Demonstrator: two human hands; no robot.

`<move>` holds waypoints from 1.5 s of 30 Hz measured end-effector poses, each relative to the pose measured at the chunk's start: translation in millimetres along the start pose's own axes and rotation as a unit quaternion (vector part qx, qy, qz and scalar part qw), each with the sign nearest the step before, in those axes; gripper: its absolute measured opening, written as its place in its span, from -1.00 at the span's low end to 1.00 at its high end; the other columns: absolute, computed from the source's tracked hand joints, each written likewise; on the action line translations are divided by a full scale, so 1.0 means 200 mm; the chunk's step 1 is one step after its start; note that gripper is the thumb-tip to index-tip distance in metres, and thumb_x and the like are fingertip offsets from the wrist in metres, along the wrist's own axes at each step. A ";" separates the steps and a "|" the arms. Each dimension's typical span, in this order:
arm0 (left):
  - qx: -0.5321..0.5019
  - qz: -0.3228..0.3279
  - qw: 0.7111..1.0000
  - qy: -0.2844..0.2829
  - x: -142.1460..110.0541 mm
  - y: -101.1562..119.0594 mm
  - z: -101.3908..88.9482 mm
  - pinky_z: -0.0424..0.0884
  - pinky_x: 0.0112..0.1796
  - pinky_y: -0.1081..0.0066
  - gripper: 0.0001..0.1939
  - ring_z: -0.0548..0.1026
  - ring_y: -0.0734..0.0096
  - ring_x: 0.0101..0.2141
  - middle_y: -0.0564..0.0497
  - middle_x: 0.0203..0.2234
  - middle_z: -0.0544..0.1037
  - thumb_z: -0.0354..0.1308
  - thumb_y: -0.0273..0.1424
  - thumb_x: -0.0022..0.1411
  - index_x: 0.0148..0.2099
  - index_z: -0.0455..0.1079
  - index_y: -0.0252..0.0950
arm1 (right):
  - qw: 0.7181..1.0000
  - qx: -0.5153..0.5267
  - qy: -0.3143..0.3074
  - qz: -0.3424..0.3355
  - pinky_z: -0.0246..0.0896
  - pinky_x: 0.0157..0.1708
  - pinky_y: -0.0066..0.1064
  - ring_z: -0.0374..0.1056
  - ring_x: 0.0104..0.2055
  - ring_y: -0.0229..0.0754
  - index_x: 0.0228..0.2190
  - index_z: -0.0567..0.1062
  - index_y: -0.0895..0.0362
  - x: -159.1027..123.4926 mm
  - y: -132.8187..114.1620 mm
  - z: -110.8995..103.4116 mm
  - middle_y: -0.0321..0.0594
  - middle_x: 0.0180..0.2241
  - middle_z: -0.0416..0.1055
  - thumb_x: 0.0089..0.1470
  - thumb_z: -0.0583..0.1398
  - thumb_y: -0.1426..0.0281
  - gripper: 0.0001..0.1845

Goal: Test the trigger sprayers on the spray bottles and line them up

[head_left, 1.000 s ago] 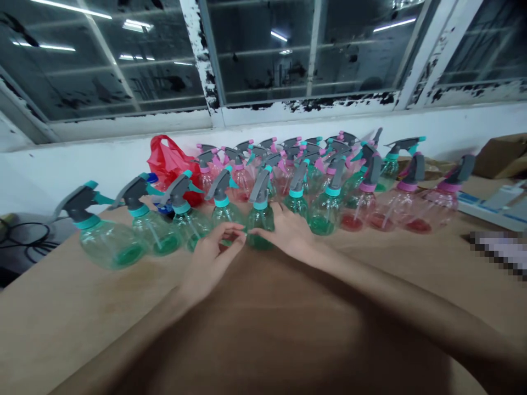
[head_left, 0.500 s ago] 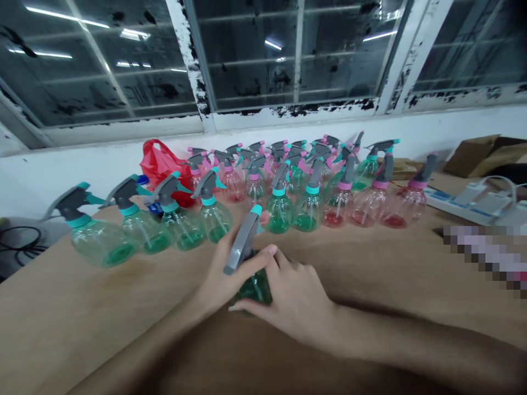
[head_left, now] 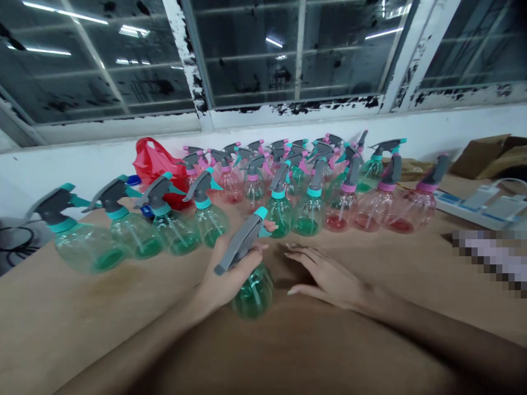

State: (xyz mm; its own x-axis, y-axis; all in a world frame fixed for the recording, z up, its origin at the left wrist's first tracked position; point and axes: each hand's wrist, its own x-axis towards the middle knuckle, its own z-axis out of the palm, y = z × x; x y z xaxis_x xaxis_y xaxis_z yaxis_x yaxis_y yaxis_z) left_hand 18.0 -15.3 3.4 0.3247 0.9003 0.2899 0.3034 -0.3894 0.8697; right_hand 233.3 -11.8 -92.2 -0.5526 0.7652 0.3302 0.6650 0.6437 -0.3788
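Note:
A green spray bottle (head_left: 254, 293) with a grey and teal trigger head stands on the table right in front of me. My left hand (head_left: 230, 269) is wrapped round its neck, just under the spray head, with a fingertip showing by the teal trigger. To the right of the bottle, apart from it, my right hand (head_left: 329, 277) is low over the table, its fingers stretched out and the thumb spread away. Nothing is in that hand. Behind the hands runs a front row of similar bottles, among them a green one (head_left: 307, 219) and a pink one (head_left: 338, 214).
More spray bottles (head_left: 230, 184) crowd together near the wall. A red plastic bag (head_left: 158, 167) sits behind the left bottles. At the right are a white power strip (head_left: 469, 211) with plugs and a cardboard box (head_left: 489, 156). The wooden table (head_left: 123, 329) ends at the left.
My right hand has let go of the bottle and moved away to the right, its fingers opening. My left hand still holds the bottle by the neck.

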 end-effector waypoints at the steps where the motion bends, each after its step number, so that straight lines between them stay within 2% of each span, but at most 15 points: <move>1: -0.004 0.002 1.000 -0.001 0.02 0.00 0.00 0.39 -0.16 0.34 -0.64 0.51 0.38 -0.28 0.06 -0.16 0.52 -0.01 -0.53 0.10 -0.06 0.38 -0.14 | 1.000 -0.001 -0.016 0.003 0.02 0.13 -0.03 0.04 0.21 0.00 0.13 0.17 0.13 -0.01 0.05 0.00 -0.04 0.16 0.16 0.03 0.07 -0.04 -0.25; 4: -0.003 -0.002 1.000 -0.006 0.07 -0.01 0.02 0.40 -0.20 0.38 -0.72 0.52 0.37 -0.26 0.07 -0.28 0.57 0.00 -0.52 0.09 -0.20 0.45 -0.16 | 0.999 -0.011 -0.044 0.008 -0.06 0.17 -0.04 -0.06 0.26 -0.02 0.14 0.18 0.06 -0.01 0.13 -0.01 -0.12 0.21 0.07 0.05 0.05 -0.03 -0.30; 8: 0.025 -0.019 0.999 -0.017 0.10 -0.01 0.02 0.41 -0.19 0.35 -0.76 0.54 0.32 -0.26 0.06 -0.45 0.59 0.00 -0.48 0.09 -0.27 0.47 -0.18 | 0.998 -0.014 -0.054 0.017 -0.10 0.20 -0.07 -0.10 0.27 -0.05 0.15 0.16 0.05 0.00 0.14 -0.02 -0.16 0.24 0.01 0.07 0.04 -0.01 -0.31; 15: 0.055 -0.008 0.997 -0.046 0.12 -0.01 0.01 0.43 -0.29 0.39 -0.64 0.53 0.33 -0.33 0.03 -0.39 0.57 -0.01 -0.49 0.02 -0.13 0.45 -0.19 | 0.998 -0.003 -0.060 0.024 -0.13 0.22 -0.12 -0.13 0.28 -0.08 0.16 0.15 0.06 -0.01 0.15 -0.01 -0.19 0.23 0.02 0.09 0.05 0.02 -0.32; 19: 0.055 -0.032 0.997 -0.046 0.12 0.01 0.02 0.39 -0.51 0.45 -0.59 0.47 0.41 -0.52 0.02 -0.40 0.55 0.00 -0.48 0.00 -0.06 0.41 -0.22 | 0.999 0.005 -0.051 0.014 -0.12 0.22 -0.11 -0.12 0.27 -0.10 0.15 0.16 0.03 -0.02 0.17 -0.01 -0.23 0.23 0.03 0.09 0.07 0.05 -0.36; 21: 0.053 -0.032 0.997 -0.051 0.12 0.01 0.02 0.37 -0.55 0.45 -0.58 0.43 0.44 -0.58 0.03 -0.42 0.55 0.00 -0.47 0.00 -0.06 0.41 -0.23 | 0.999 0.007 -0.045 0.011 -0.10 0.21 -0.11 -0.10 0.27 -0.11 0.15 0.16 0.02 -0.02 0.17 0.00 -0.24 0.23 0.03 0.09 0.08 0.06 -0.36; 28: 0.057 -0.007 0.997 -0.057 0.12 -0.01 0.01 0.39 -0.45 0.47 -0.59 0.49 0.40 -0.46 0.09 -0.47 0.52 0.01 -0.51 0.03 -0.05 0.40 -0.16 | 0.998 -0.018 -0.056 0.017 -0.09 0.22 -0.14 -0.11 0.27 -0.13 0.15 0.15 0.06 -0.03 0.17 0.00 -0.24 0.23 0.02 0.10 0.06 0.05 -0.35; 32: 0.074 -0.011 0.995 -0.062 0.12 0.00 0.01 0.35 -0.50 0.46 -0.61 0.40 0.46 -0.57 0.11 -0.50 0.49 -0.01 -0.47 0.06 -0.05 0.39 -0.15 | 0.998 -0.019 -0.057 0.021 -0.09 0.22 -0.13 -0.10 0.27 -0.13 0.15 0.16 0.05 -0.03 0.17 -0.01 -0.25 0.23 0.02 0.10 0.06 0.05 -0.36; 35: 0.085 0.007 0.994 -0.067 0.12 0.01 0.00 0.35 -0.48 0.43 -0.68 0.38 0.43 -0.57 0.11 -0.55 0.45 -0.02 -0.48 0.04 -0.16 0.43 -0.18 | 0.998 -0.009 -0.055 0.021 -0.09 0.21 -0.11 -0.09 0.27 -0.12 0.16 0.15 0.03 -0.03 0.17 -0.01 -0.26 0.23 0.03 0.10 0.07 0.05 -0.35; 38: 0.078 0.048 0.994 -0.067 0.13 0.02 -0.01 0.37 -0.37 0.38 -0.76 0.42 0.38 -0.49 0.10 -0.54 0.44 -0.02 -0.49 0.01 -0.31 0.42 -0.17 | 0.999 0.008 -0.047 0.016 -0.07 0.20 -0.07 -0.07 0.26 -0.09 0.16 0.14 -0.01 -0.03 0.17 -0.01 -0.27 0.22 0.05 0.09 0.09 0.07 -0.36; 40: 0.070 0.051 0.994 -0.065 0.12 0.01 -0.01 0.38 -0.35 0.38 -0.80 0.42 0.38 -0.47 0.09 -0.52 0.46 -0.02 -0.47 0.03 -0.35 0.41 -0.17 | 0.999 0.014 -0.042 0.014 -0.06 0.20 -0.06 -0.06 0.26 -0.08 0.16 0.14 -0.02 -0.03 0.17 -0.01 -0.26 0.22 0.06 0.09 0.10 0.08 -0.37; 45: 0.049 0.010 0.998 -0.034 0.12 -0.01 -0.01 0.41 -0.28 0.38 -0.69 0.49 0.33 -0.33 0.05 -0.39 0.53 -0.01 -0.48 0.06 -0.16 0.41 -0.15 | 0.999 0.013 -0.043 0.016 -0.06 0.20 -0.08 -0.06 0.26 -0.08 0.16 0.12 -0.01 -0.03 0.17 -0.01 -0.26 0.22 0.06 0.09 0.09 0.08 -0.36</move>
State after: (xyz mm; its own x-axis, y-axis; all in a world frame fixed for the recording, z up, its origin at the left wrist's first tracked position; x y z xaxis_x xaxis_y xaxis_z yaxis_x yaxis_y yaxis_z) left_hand 23.5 7.1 8.6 0.3900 0.8786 0.2758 0.3821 -0.4269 0.8196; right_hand 259.7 5.8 -104.8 -0.5729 0.7827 0.2434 0.6699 0.6182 -0.4112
